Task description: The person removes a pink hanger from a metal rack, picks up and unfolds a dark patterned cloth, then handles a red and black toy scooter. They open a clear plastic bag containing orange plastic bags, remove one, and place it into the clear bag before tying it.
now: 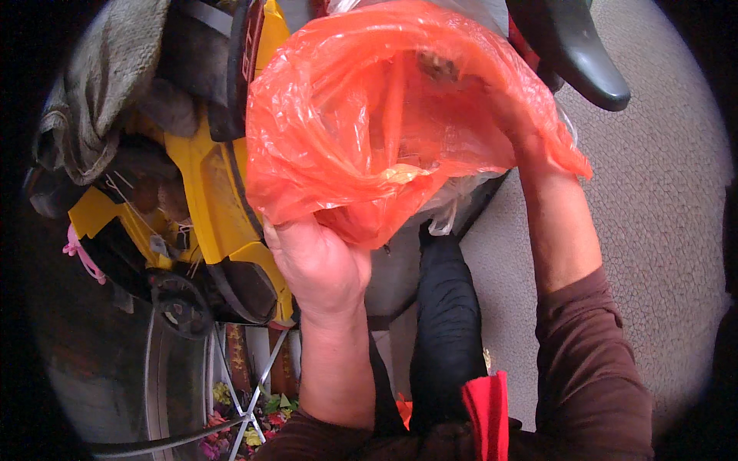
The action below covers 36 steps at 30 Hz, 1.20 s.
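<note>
A red thin plastic bag [369,132] hangs before me with its mouth wide apart. At its near left rim, my left hand [323,265] grips the film, and the fingers are hidden under it. My right hand [513,115] reaches in from the right, and the bag's rim lies over the wrist. Deep inside the bag its fingers are blurred and shaded. Near them a small brownish thing [439,66] shows, too unclear to name. Clear plastic film [447,210] shows below the red bag.
On the left stands a yellow and black toy ride-on car [202,184] with a small steering wheel [181,304]. A grey woven cloth [109,80] drapes over it. A black saddle [576,52] juts in at top right above the patterned floor [651,230]. Artificial flowers [248,412] lie below left.
</note>
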### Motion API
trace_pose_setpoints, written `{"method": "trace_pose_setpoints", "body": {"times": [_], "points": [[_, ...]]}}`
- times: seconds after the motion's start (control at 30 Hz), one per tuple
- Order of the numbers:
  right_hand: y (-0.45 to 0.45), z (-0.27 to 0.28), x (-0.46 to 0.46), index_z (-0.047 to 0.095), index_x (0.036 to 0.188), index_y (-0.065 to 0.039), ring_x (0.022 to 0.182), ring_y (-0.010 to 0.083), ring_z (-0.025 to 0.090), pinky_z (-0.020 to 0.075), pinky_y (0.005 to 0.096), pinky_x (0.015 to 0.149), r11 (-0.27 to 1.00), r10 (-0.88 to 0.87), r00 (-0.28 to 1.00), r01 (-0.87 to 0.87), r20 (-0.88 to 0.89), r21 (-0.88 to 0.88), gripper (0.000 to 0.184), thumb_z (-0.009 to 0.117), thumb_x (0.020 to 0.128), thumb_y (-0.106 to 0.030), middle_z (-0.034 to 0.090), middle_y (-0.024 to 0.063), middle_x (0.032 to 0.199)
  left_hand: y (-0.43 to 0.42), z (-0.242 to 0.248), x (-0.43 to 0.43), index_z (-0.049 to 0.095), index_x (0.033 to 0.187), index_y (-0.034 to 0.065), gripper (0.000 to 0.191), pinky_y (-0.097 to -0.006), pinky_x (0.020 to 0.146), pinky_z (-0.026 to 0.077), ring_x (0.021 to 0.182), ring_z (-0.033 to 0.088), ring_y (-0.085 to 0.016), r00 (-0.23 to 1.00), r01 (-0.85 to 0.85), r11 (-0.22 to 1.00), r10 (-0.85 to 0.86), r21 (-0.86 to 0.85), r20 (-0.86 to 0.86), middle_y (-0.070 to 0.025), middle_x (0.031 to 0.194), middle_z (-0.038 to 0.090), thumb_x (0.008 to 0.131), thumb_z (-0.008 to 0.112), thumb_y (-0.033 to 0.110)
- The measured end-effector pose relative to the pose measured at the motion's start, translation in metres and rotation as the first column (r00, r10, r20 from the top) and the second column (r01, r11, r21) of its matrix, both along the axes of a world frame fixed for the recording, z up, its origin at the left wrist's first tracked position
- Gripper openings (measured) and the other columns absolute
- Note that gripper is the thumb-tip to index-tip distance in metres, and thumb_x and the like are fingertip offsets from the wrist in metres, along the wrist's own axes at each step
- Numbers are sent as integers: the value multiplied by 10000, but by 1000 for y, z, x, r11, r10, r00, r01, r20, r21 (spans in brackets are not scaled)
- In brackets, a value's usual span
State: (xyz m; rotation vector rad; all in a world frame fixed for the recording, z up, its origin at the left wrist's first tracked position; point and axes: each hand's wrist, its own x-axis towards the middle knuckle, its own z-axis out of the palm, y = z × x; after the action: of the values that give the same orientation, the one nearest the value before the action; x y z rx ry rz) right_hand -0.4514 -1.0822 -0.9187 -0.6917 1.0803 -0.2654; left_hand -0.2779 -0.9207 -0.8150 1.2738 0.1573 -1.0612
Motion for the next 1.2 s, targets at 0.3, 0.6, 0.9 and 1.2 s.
{"method": "trace_pose_setpoints", "body": {"times": [0.3, 0.6, 0.9, 1.2], "points": [[20, 23, -6, 595, 1411, 2, 1168, 159, 663, 502, 322, 1054, 972, -66, 987, 29, 149, 235, 424, 543, 1092, -272, 698, 72, 1305, 1, 1, 0, 461, 1506, 59, 506, -469, 1168, 440, 1373, 551, -286, 1000, 7, 1000, -7, -1, -11, -98, 1512, 537, 1127, 423, 393], [32, 37, -23, 570, 1412, 16, 1191, 185, 641, 492, 364, 1062, 979, -57, 994, 38, 88, 200, 446, 538, 1090, -290, 670, 87, 1325, 2, 2, 1, 461, 1508, 58, 533, -470, 1168, 440, 1374, 549, -282, 1000, -14, 997, 14, 77, 5, -100, 1513, 538, 1124, 426, 425], [47, 54, -30, 614, 1364, -22, 1042, 146, 692, 565, 307, 920, 955, -138, 990, 140, -27, 261, 460, 586, 1069, -374, 714, 64, 1196, 5, 2, -1, 459, 1513, 63, 569, -474, 1178, 427, 1389, 532, -285, 1000, -9, 998, 8, 58, 12, -97, 1525, 526, 1114, 445, 468], [62, 65, -39, 593, 1366, -13, 689, 209, 716, 637, 381, 576, 889, -254, 967, 244, -26, 387, 440, 617, 1035, -301, 710, 99, 930, 8, 2, -2, 463, 1512, 69, 568, -476, 1181, 422, 1392, 528, -282, 1000, 1, 999, -1, 38, 12, -90, 1528, 524, 1113, 445, 472]]}}
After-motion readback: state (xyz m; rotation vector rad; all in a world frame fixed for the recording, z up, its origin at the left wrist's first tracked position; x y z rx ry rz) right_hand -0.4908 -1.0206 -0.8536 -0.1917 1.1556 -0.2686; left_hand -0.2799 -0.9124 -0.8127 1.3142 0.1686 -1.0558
